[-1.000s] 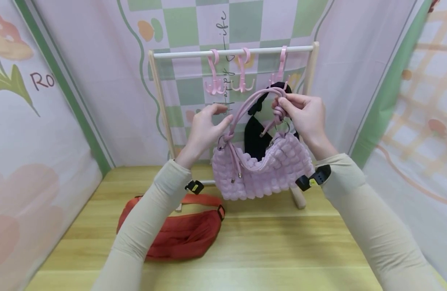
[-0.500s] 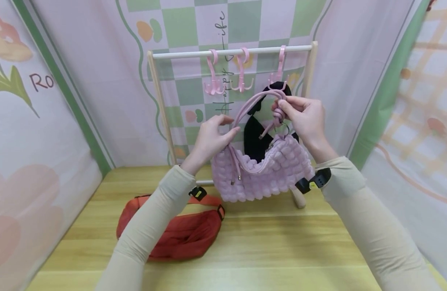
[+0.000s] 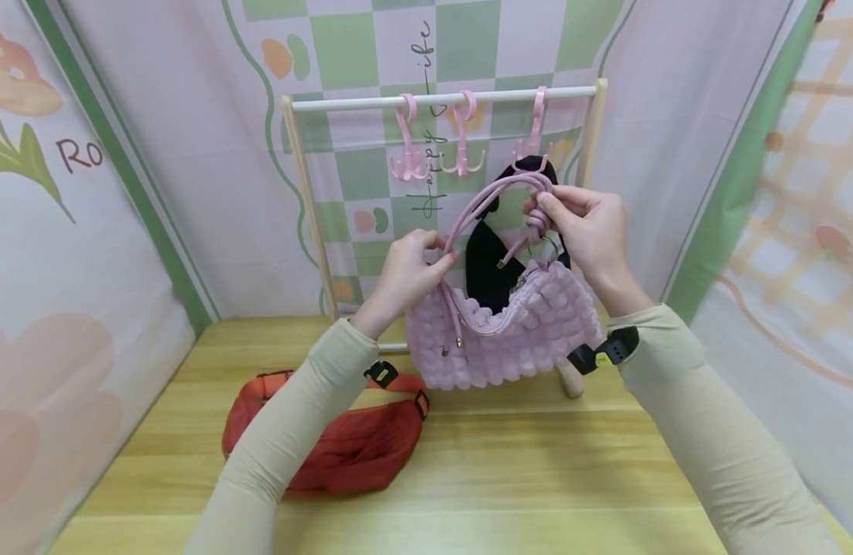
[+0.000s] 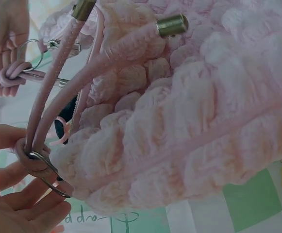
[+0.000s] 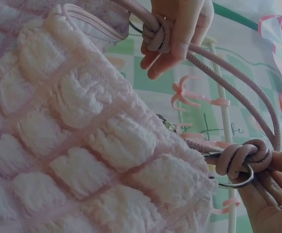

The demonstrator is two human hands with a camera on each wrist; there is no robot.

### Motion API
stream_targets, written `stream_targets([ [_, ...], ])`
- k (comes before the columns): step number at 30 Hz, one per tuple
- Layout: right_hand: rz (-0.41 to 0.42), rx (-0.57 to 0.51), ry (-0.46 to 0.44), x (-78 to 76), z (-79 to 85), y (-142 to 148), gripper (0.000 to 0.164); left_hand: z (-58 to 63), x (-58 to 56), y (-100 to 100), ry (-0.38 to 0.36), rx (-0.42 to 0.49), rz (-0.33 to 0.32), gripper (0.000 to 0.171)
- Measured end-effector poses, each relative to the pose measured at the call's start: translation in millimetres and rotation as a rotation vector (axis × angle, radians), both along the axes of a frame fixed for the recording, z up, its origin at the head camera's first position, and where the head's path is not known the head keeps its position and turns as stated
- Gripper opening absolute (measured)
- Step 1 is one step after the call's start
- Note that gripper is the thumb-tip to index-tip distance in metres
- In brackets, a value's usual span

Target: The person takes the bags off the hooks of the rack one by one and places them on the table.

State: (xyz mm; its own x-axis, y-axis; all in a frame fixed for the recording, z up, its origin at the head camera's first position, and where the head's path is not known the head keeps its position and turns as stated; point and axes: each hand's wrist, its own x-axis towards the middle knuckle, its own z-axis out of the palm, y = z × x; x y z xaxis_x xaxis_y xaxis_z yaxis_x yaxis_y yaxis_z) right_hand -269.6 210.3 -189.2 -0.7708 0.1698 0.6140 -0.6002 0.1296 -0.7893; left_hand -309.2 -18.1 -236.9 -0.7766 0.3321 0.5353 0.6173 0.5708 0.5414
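Observation:
A pink quilted handbag [image 3: 498,343] hangs tilted from both hands, in front of the rack. Its doubled strap [image 3: 491,187] arches between two knots tied to metal rings. At the left knot my left hand [image 3: 414,270] pinches the strap between thumb and fingers. My right hand [image 3: 596,231] holds the strap by the right knot [image 5: 242,158], close to the ring, as the right wrist view shows. Gold-tipped strap ends [image 4: 172,25] dangle over the bag in the left wrist view. Behind the handbag, a black bag [image 3: 490,266] hangs by its strap from the right-hand hook [image 3: 535,127].
A rack with wooden legs and a white rail [image 3: 343,103] stands at the back of the wooden table [image 3: 509,478]. Two more pink hooks [image 3: 407,142] hang on the rail. A red waist bag [image 3: 360,451] lies at the left, partly under the left forearm. Printed cloth encloses the table.
My left hand has moved right and down to the strap's left knot and now pinches it. The right hand keeps its hold, and the handbag has shifted down slightly.

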Motion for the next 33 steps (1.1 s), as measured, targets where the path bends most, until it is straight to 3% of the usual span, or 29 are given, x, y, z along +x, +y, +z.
stream_targets([
  [7, 0.013, -0.010, -0.017, 1.0, -4.6, 4.8, 0.030, -0.9, 1.0, -1.1, 0.035, 0.022, -0.019, 0.016],
  [33, -0.036, 0.040, -0.043, -6.2, -19.6, 15.6, 0.036, 0.3, 1.4, -7.9, 0.009, 0.059, -0.012, 0.013],
])
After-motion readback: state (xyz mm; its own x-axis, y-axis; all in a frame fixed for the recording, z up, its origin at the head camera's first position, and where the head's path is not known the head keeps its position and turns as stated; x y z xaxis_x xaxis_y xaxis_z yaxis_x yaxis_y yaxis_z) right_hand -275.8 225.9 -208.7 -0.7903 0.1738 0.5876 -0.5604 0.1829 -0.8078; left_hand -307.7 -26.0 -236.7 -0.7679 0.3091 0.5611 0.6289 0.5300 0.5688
